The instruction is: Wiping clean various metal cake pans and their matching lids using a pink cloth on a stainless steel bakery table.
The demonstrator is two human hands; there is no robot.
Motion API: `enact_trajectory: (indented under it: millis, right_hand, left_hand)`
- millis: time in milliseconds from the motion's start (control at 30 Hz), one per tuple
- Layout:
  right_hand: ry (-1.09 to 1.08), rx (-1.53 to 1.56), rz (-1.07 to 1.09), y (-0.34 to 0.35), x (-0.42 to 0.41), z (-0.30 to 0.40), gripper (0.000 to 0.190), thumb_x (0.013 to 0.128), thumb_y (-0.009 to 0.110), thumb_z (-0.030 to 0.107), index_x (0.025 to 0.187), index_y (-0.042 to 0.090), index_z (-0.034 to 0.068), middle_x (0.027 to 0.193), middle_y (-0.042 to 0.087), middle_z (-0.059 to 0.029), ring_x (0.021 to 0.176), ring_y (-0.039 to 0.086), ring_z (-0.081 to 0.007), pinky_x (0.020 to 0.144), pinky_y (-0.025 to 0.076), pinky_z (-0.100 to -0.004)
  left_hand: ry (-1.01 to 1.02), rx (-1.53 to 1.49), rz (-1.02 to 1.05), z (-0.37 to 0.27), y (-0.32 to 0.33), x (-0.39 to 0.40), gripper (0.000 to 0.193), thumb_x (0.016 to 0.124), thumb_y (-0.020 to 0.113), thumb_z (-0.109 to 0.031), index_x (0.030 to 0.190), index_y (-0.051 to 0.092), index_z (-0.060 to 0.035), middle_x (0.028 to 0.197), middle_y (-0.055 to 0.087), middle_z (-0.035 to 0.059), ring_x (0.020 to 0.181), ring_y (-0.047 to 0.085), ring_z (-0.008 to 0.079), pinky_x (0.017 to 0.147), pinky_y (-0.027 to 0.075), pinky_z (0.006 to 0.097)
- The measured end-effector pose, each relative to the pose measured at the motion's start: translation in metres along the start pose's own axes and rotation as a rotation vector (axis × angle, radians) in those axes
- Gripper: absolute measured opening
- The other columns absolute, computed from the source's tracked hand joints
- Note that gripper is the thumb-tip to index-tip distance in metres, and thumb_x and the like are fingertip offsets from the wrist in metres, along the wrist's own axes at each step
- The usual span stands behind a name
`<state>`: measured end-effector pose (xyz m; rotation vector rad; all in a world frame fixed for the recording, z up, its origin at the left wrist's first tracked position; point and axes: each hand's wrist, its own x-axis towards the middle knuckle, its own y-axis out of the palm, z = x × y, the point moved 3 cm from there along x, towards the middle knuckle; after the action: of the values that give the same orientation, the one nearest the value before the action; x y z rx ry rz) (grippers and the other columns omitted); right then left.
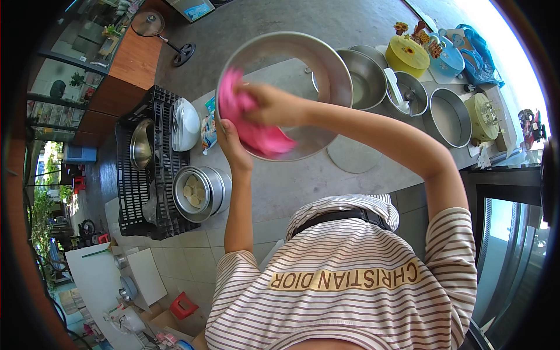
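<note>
A large round metal pan (326,48) is held up in front of me, tilted so that its inside shows. My left hand (235,146) grips its left rim, thumb on the near side. My right hand (273,105) reaches inside and presses a bright pink cloth (258,135) to the pan's left inner wall. Hand and cloth are blurred. Part of the pan's bottom looks open, with the table visible through it. Below the pan's right side, a flat round disc (355,155) lies on the grey table (284,175).
Metal pans (448,118), a bowl with a white spatula (396,89) and decorated cakes (407,56) stand at right. At left are a black plastic crate (131,192), white dishes (186,124), a small packet (209,133) and stacked metal pots (203,192) holding pale round pieces.
</note>
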<state>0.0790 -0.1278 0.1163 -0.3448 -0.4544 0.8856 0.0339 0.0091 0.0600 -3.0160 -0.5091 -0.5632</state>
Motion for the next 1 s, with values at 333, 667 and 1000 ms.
enact_trajectory:
  millis: [333,667,1000]
  right_hand:
    - [0.007,-0.056,-0.456,0.024,-0.010,-0.003,0.021,0.072,0.052,0.000,0.093,0.054,-0.001,0.071,0.060,-0.0061,0.061,0.056,-0.0151,0.056,0.045,-0.0282]
    - [-0.085,0.247,-0.697,0.011,-0.014,-0.010,0.024,0.074,0.053,0.012,0.094,0.058,-0.001,0.083,0.061,-0.0153,0.068,0.059,-0.0214,0.062,0.046,-0.0369]
    - [-0.080,-0.789,0.525,-0.041,-0.023,-0.014,0.042,0.082,0.049,0.026,0.119,0.047,0.008,0.115,0.051,-0.0114,0.107,0.048,-0.0206,0.093,0.035,-0.0306]
  left_hand:
    - [0.139,0.206,0.030,-0.026,0.007,0.001,0.053,0.094,0.030,-0.043,0.100,0.050,0.0058,0.102,0.052,0.0138,0.093,0.048,0.0188,0.084,0.036,0.0306]
    - [0.185,0.181,0.016,-0.026,0.010,-0.007,0.056,0.094,0.027,-0.044,0.104,0.049,0.0071,0.104,0.053,0.0132,0.098,0.049,0.0201,0.087,0.037,0.0327]
    - [-0.153,-0.024,0.344,-0.024,0.023,-0.014,0.049,0.094,0.033,-0.041,0.110,0.049,0.0017,0.096,0.055,0.0092,0.086,0.050,0.0137,0.076,0.040,0.0276]
